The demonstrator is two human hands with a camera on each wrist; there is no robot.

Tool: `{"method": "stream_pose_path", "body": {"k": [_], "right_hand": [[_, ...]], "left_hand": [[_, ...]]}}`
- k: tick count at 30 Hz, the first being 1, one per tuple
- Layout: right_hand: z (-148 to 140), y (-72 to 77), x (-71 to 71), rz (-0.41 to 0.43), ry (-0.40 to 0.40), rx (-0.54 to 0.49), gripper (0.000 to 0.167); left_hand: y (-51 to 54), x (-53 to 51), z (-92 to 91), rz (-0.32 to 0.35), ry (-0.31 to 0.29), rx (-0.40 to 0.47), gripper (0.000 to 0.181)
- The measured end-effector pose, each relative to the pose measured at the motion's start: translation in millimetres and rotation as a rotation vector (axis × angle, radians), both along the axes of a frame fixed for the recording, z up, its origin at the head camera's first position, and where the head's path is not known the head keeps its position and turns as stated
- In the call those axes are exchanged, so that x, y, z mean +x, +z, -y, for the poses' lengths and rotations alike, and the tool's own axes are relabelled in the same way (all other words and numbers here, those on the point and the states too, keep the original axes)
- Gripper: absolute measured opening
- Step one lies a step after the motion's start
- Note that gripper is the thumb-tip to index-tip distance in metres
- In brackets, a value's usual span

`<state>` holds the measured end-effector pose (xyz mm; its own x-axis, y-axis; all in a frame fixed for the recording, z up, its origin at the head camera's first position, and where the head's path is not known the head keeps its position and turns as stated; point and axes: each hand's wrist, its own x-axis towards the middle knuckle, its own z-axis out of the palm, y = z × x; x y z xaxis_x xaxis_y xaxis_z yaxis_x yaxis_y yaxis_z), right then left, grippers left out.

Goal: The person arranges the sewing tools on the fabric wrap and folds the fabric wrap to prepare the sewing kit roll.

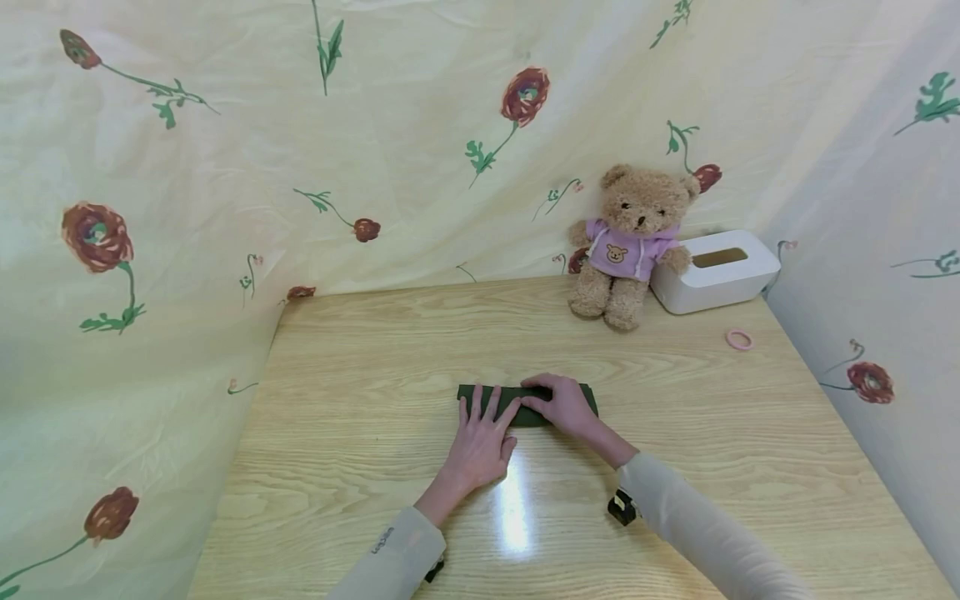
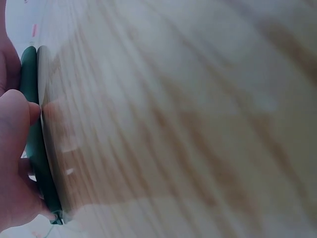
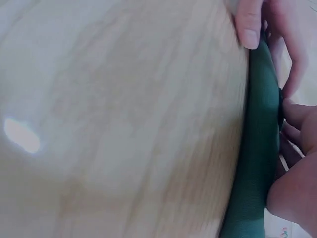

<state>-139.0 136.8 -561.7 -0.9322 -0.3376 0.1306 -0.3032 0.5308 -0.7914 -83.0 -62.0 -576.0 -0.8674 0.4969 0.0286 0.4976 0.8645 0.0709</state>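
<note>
A dark green folded cloth [image 1: 529, 418] lies as a long narrow strip on the wooden table, thick and rounded along its near edge in the wrist views. My left hand [image 1: 480, 446] rests on its left half, fingers spread and nearly straight. Toward the right half, my right hand [image 1: 567, 407] has bent fingers and thumb that pinch the cloth near its middle, close to the left index fingertip. In the right wrist view, the right hand [image 3: 297, 168] stands behind the green roll-like edge, partly hiding the cloth's upper side.
At the back right, a teddy bear [image 1: 633, 242] in a purple hoodie leans beside a white tissue box [image 1: 720, 287]. A pink ring-shaped band [image 1: 739, 340] lies in front of the box. Flower-patterned fabric [image 1: 420, 167] hangs behind and along both sides of the table [image 1: 360, 358].
</note>
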Motion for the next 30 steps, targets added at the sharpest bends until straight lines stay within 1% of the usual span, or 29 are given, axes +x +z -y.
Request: {"method": "stream_pose_path", "body": {"k": [2,6,11,14,17,20,23,26,30], "right_hand": [[-0.4,1.5,-1.2,0.013,0.014,0.04,0.031],[-1.5,1.6,-3.9,0.013,0.053,0.09,0.033],[-2.6,3.0,-6.0,0.023,0.085,0.094,0.033],[-2.5,6.4,-7.0,0.059,0.081,0.109,0.034],[-1.6,11.6,-7.4,0.115,0.052,0.144,0.033],[0.4,16.5,-8.8,0.149,0.036,0.177,0.032],[2.7,19.7,-10.8,0.132,0.041,0.212,0.031],[3.9,19.9,-11.5,0.094,0.055,0.248,0.029],[4.8,18.2,-9.8,0.075,0.043,0.252,0.029]], "left_hand": [[-0.7,-0.3,0.3,-0.003,-0.003,-0.002,0.06],[-1.5,-0.7,0.8,-0.001,-0.003,-0.014,0.061],[-1.7,-1.0,0.7,0.019,-0.004,-0.026,0.062],[-1.6,-0.9,0.8,0.025,-0.008,-0.025,0.061],[-2.6,-0.3,1.5,0.025,-0.015,-0.019,0.06],[-4.5,0.1,2.7,0.013,-0.025,-0.011,0.06],[-6.0,0.4,3.5,-0.017,-0.033,0.0,0.059],[-7.5,1.4,4.4,-0.043,-0.044,0.011,0.059],[-9.9,2.1,5.1,-0.07,-0.061,0.017,0.059]]}}
